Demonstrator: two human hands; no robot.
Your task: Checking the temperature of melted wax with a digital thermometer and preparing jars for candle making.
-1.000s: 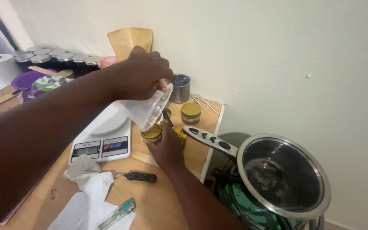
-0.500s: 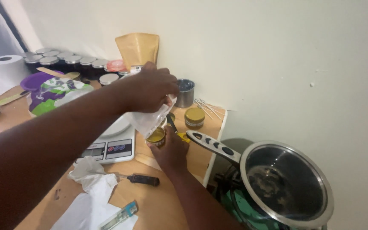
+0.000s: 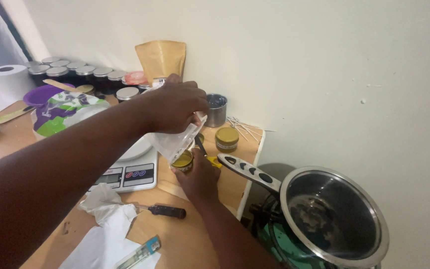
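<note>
Small round tin [image 3: 182,160] with yellow stuff inside sat low in front of you on the wooden table [image 3: 190,239]. Your right hand [image 3: 198,175] was wrapped around that tin. Just above it, your left hand [image 3: 174,105] gripped a clear plastic tub [image 3: 176,141], tipped so its mouth touched the tin's top. A white kitchen scale [image 3: 130,169] stood beside them. Farther back sat a second yellow-lidded tin [image 3: 226,138] and a brown paper pouch [image 3: 161,60] by the wall.

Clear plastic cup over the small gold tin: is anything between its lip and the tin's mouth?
Nothing visible. The left hand tilts the clear plastic cup directly over the small gold tin, which the right hand grips. The saucepan handle lies off to the right.
</note>
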